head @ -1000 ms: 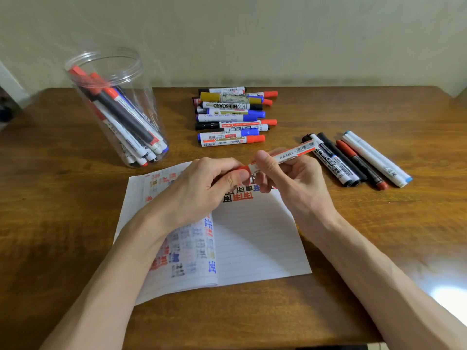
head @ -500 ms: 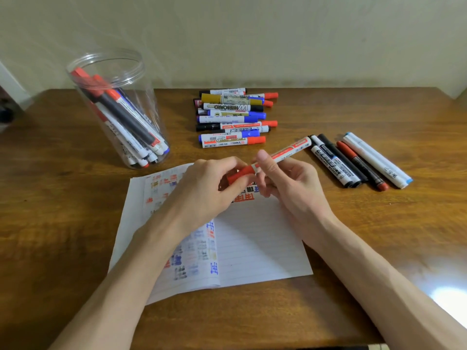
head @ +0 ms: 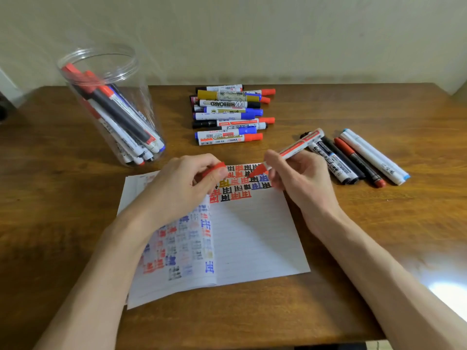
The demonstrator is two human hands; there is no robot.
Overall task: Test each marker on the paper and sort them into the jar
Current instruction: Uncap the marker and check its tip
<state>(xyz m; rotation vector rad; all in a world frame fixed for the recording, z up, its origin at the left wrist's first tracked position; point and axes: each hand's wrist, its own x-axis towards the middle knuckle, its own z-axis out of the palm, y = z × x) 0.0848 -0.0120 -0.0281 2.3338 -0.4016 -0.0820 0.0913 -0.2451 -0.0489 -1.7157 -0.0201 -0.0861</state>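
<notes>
Pinching marker point(head: 300, 145) right, cap point(head: 214, 169) left

A brown wooden table point(head: 379, 248) stands against a plain pale wall point(head: 278, 34), glare at its right edge.

Seemingly a home study corner; wooden desk point(head: 63, 223) against bare cream wall point(head: 278, 34).

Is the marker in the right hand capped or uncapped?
Uncapped. The marker shows its bare red tip; the left hand holds the cap apart.
</notes>
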